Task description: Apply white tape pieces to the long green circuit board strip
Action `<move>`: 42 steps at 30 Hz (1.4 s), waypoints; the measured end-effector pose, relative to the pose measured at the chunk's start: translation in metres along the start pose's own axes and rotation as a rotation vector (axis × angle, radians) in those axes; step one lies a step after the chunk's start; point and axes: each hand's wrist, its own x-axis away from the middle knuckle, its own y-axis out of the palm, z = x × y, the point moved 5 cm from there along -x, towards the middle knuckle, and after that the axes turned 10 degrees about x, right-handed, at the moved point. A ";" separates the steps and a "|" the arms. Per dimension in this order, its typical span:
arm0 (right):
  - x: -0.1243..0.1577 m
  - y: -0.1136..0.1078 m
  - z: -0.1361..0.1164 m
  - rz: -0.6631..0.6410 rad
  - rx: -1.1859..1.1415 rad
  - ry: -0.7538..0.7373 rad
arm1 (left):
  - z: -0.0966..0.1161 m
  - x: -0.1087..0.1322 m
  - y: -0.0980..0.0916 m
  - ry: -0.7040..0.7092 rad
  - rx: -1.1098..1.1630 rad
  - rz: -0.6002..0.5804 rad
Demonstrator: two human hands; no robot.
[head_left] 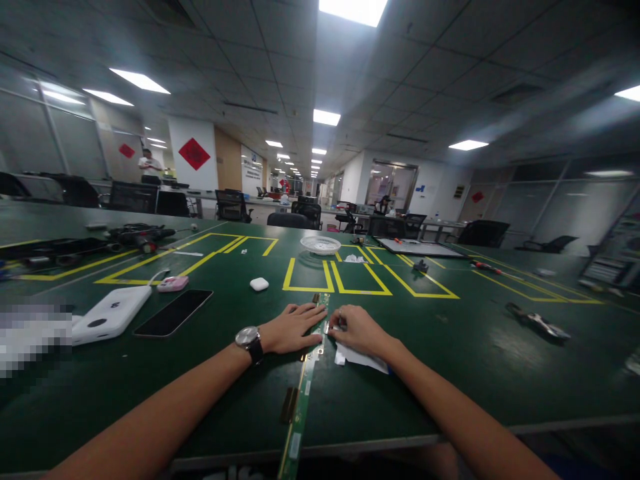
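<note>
A long, narrow green circuit board strip (299, 427) runs from the table's near edge up between my hands. Brown flex connectors (289, 405) stick out from its left side. My left hand (295, 328), with a watch on its wrist, lies flat with fingers stretched across the strip. On the strip's right side, my right hand (361, 330) has its fingers bent and pinched together at the board's edge. Whatever sits between those fingertips is too small and covered to make out. A white piece of paper (363, 358) lies partly under my right hand.
On the left are a white power bank (116, 312), a black phone (174, 313) and a white earbud case (259, 285). A white woven basket (320, 246) stands ahead. Pliers (537, 323) and a screwdriver (487, 268) lie right. Two people are in the background.
</note>
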 end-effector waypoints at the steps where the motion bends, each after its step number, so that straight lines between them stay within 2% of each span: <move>1: 0.000 0.000 0.000 0.002 -0.005 0.002 | 0.001 0.000 0.000 0.007 0.001 -0.002; 11: -0.001 -0.003 0.004 -0.004 -0.111 -0.133 | 0.002 -0.005 -0.003 0.102 0.054 -0.076; 16: 0.001 -0.003 0.006 0.031 -0.091 -0.143 | 0.005 -0.004 -0.005 0.124 0.083 -0.033; 20: 0.002 -0.012 0.002 0.055 -0.177 -0.260 | 0.008 -0.004 -0.009 0.091 0.130 -0.017; 23: 0.002 -0.018 -0.006 0.064 -0.229 -0.345 | 0.004 -0.004 -0.020 0.030 0.179 0.088; 26: -0.001 -0.012 -0.013 -0.049 -0.186 -0.435 | -0.003 -0.001 -0.036 -0.010 0.173 0.249; 28: -0.004 -0.008 -0.006 -0.098 -0.125 -0.432 | -0.006 0.003 -0.043 -0.005 0.127 0.316; 30: -0.007 -0.006 0.014 -0.103 -0.039 -0.355 | -0.005 0.006 -0.048 0.016 0.064 0.334; 32: -0.007 -0.006 0.045 -0.102 0.077 -0.219 | -0.002 0.009 -0.051 0.038 0.004 0.332; 36: 0.006 -0.011 0.119 -0.170 0.316 0.261 | 0.005 0.011 -0.054 0.061 -0.086 0.345; 38: 0.015 -0.012 0.143 -0.211 0.379 0.441 | 0.007 0.010 -0.051 0.075 -0.125 0.326; 40: 0.019 -0.011 0.155 -0.224 0.384 0.500 | 0.007 0.008 -0.044 0.086 -0.155 0.283; 42: 0.021 -0.008 0.160 -0.212 0.340 0.490 | 0.005 0.007 -0.037 0.090 -0.171 0.245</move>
